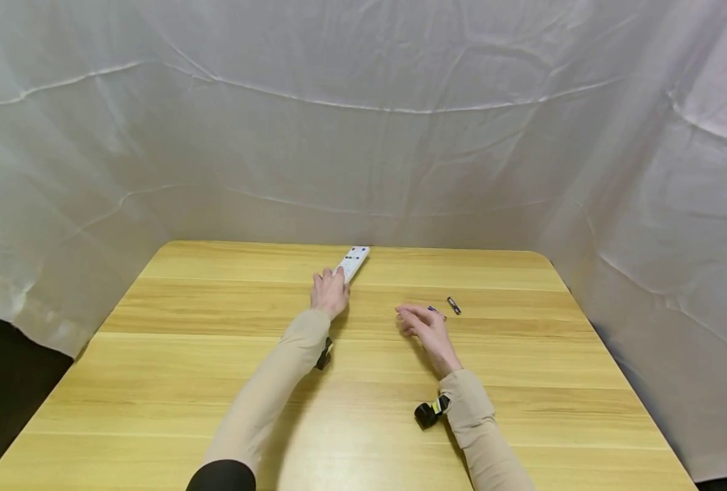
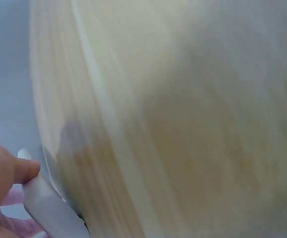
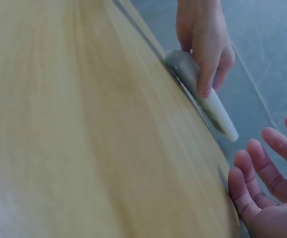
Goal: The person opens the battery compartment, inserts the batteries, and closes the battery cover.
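Observation:
A white remote control [image 1: 354,260] with small coloured buttons is held in my left hand [image 1: 329,293], toward the far side of the table. The left wrist view shows the thumb pressed on one side of the remote control [image 2: 54,208] and fingers on the other. In the right wrist view, the remote control [image 3: 215,109] is tilted, gripped by the left hand [image 3: 210,44]. My right hand [image 1: 426,333] holds nothing, its fingers loosely bent and spread in its wrist view. Just beyond it lie two small dark batteries, one [image 1: 454,305] in full sight, the other [image 1: 437,313] partly hidden by the hand.
The wooden table [image 1: 173,354] has its far edge close to the remote control. A pale grey curtain [image 1: 363,157] hangs behind it and along both sides. A black wrist camera [image 1: 427,412] is strapped beneath the right sleeve.

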`<state>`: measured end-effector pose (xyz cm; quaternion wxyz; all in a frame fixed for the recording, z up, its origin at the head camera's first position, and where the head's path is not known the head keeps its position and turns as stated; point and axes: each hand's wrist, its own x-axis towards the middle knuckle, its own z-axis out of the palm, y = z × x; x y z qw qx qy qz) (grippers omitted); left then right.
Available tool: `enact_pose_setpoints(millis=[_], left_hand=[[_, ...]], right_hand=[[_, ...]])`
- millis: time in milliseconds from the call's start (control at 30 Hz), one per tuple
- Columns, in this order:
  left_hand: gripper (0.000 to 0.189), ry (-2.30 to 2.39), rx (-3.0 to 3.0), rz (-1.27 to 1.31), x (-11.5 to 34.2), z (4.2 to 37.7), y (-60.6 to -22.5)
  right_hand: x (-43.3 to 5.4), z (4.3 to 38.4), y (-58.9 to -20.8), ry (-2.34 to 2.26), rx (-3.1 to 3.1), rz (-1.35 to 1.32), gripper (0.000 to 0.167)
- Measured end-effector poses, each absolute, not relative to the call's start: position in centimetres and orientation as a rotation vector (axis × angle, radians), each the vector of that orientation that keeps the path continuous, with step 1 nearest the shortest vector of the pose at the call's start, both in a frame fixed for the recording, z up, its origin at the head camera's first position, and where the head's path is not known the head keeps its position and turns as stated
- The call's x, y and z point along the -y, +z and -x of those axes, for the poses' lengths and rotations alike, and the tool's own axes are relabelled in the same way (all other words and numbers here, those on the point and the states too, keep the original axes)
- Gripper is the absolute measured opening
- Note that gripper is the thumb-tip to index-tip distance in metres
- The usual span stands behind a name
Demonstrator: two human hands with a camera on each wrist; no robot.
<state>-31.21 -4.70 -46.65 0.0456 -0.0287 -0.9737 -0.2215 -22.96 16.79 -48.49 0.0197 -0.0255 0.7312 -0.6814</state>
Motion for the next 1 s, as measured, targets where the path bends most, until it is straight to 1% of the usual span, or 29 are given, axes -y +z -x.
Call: enact_pose_setpoints(millis=[300, 667, 867, 1000], left_hand=[[0.053, -1.061, 2.914, 0.131, 5.3, 30.4, -46.3], [0.054, -1.483, 2.718, 0.267, 6.2, 29.6, -45.8], [0.057, -1.791, 2.637, 0.322, 6.6, 29.0, -45.9], [0.059, -1.913, 2.613, 0.365, 6.9, 28.5, -45.8]], right_hand=[[-17.0, 23.1, -49.0, -2.138, -2.212, 0.148, 0.036], [-17.2, 23.1, -49.0, -2.112, -2.219, 0.162, 0.035], [-17.3, 23.1, -49.0, -2.124, -2.21, 0.173, 0.034], [-17.3, 23.1, -49.0, -2.11, -2.223, 0.175, 0.035]])
